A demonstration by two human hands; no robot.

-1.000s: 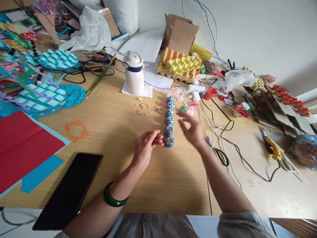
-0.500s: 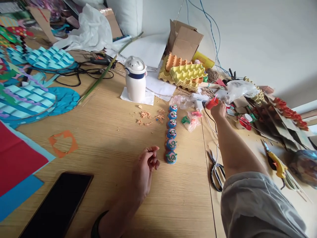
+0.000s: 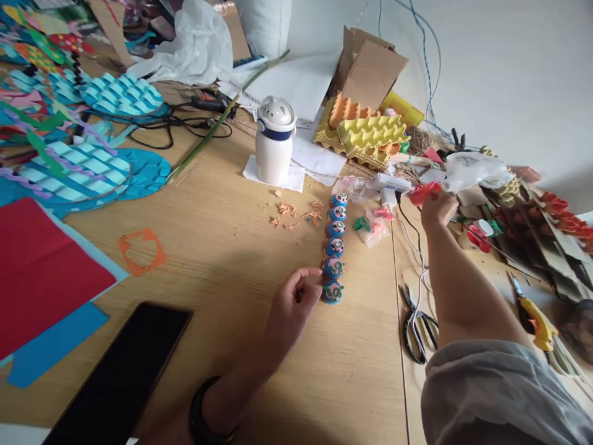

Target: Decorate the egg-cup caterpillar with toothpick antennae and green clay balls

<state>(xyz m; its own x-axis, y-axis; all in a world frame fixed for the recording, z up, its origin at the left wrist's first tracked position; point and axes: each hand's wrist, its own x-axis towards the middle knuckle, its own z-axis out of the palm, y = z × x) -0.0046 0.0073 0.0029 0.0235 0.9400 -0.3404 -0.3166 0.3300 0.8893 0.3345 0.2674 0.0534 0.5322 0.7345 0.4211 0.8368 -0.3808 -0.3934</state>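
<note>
A row of several small blue domes (image 3: 335,247), likely cut from an egg carton, stands on the wooden table with pink, white and green decorations on top. My left hand (image 3: 296,300) is at its near left side, fingers curled inward, the fingertips at the edge of the nearest domes. Whether they grip it is hidden. Stretched out to the far right, my right hand (image 3: 440,209) is closed on a small red piece (image 3: 424,193), whose kind I cannot make out. Close by lie a white power strip (image 3: 391,183) and clear bags with green and pink lumps (image 3: 374,227).
A white lidded bottle (image 3: 274,148) stands on paper behind orange shreds (image 3: 288,209). Scissors (image 3: 414,334) and a yellow glue gun (image 3: 532,315) lie to the right. A black phone (image 3: 123,364) is at front left. Egg cartons (image 3: 370,136) are piled at the back.
My left hand has moved right and forward, up to the row of domes. My right hand stays stretched out with the red piece, now tilted differently. The view has shifted left.
</note>
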